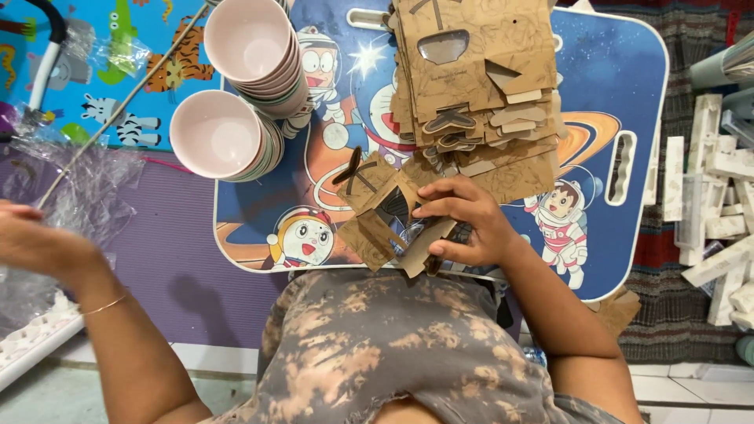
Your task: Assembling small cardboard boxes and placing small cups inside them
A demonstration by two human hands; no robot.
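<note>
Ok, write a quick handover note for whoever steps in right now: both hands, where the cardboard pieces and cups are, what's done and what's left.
Right hand: grips a partly folded brown cardboard cutout at the near edge of the cartoon-printed lap table.
Left hand: off to the left, at the crinkled clear plastic wrap; whether it grips the wrap cannot be told.
Stack of flat cardboard cutouts: far side of the table.
Two stacks of pink cups: table's left corner.
Done: one cutout partly folded.
Left: the flat stack is unfolded.
</note>
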